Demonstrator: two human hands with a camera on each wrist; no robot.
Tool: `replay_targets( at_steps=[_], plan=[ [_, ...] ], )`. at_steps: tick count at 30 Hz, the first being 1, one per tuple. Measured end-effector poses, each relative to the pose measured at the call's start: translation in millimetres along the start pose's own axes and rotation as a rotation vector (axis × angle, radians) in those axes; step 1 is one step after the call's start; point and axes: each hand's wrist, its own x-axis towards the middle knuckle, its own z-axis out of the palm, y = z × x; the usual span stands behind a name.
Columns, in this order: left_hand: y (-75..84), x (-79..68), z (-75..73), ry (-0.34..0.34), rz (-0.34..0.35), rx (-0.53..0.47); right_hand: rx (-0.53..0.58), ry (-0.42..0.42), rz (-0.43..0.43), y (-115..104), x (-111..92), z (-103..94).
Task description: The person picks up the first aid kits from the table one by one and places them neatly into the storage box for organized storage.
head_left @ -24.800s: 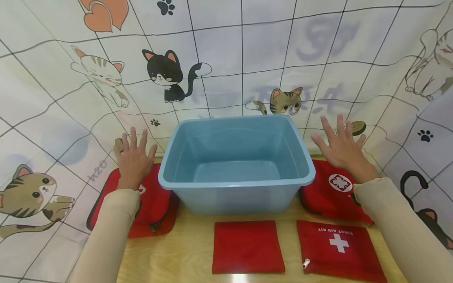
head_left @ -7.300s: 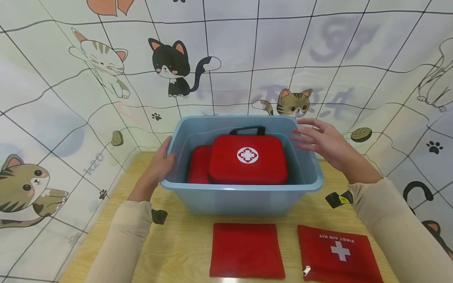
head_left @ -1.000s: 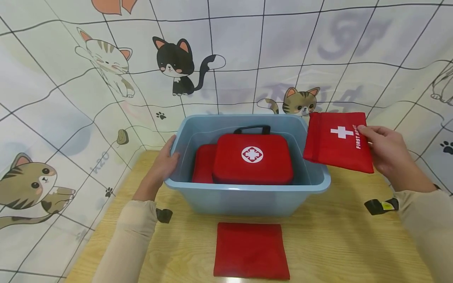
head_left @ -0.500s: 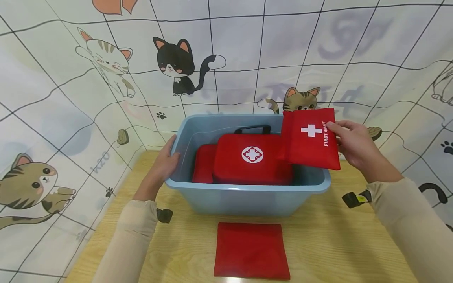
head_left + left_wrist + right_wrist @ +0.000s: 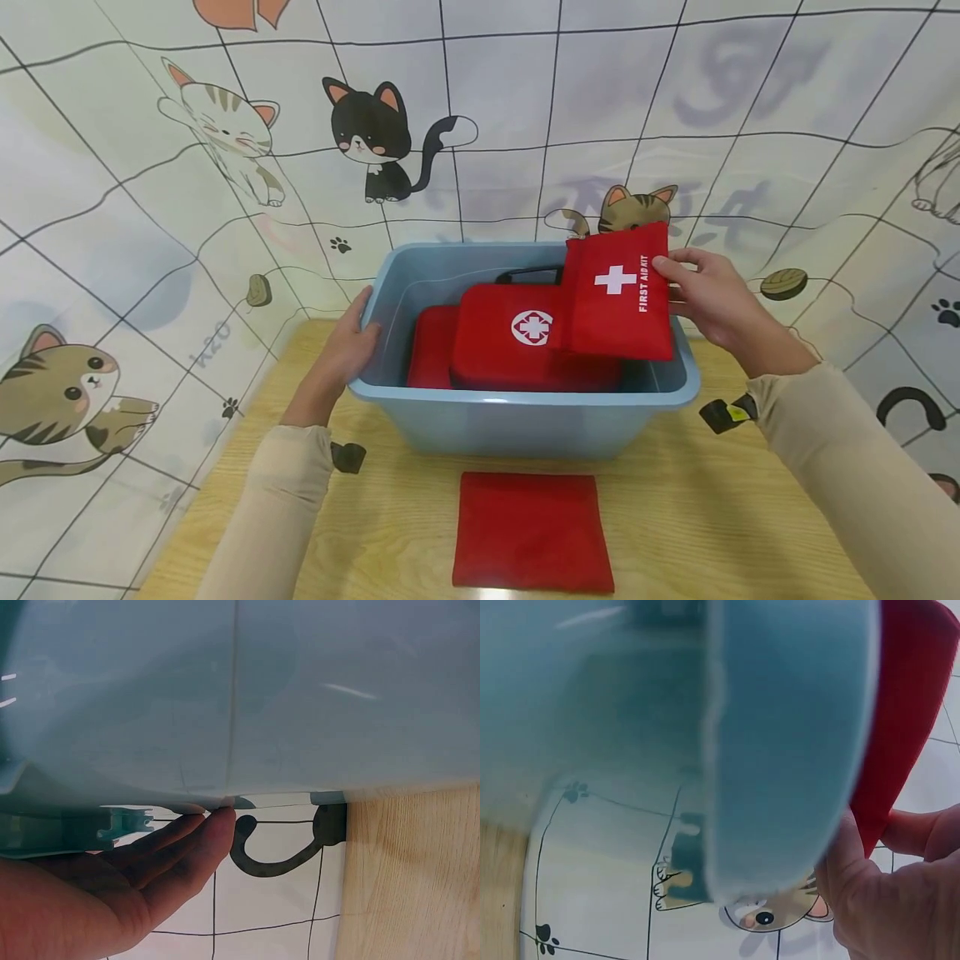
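Observation:
My right hand pinches the right side of a flat red first aid pouch, thumb on its printed face. The pouch, with a white cross and "FIRST AID KIT" lettering, is tilted over the right part of a light blue plastic tub. My left hand holds the tub's left rim; in the left wrist view its fingers lie under the rim against the outer wall. Inside the tub a red first aid case with a black handle, partly covered by the pouch, rests beside another red case.
A plain red pouch lies flat on the wooden table in front of the tub. Behind and at both sides hangs a white cat-print sheet. Black straps show at both wrists.
The right hand has picked up the lettered pouch from the table and carried it left over the tub. Both red cases, formerly beside the tub, are inside it. The left hand now holds the rim.

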Motion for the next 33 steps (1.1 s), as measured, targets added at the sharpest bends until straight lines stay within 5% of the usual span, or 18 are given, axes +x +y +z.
replay_targets(
  at_steps=[19, 33],
  plan=[
    [-0.6, -0.4, 0.2, 0.001, -0.001, 0.000, -0.130, -0.085, -0.081, -6.0, -4.1, 13.6],
    [0.0, -0.5, 0.3, 0.002, -0.005, 0.013, -0.068, -0.078, -0.167, 2.2, -24.9, 1.7]
  ],
)
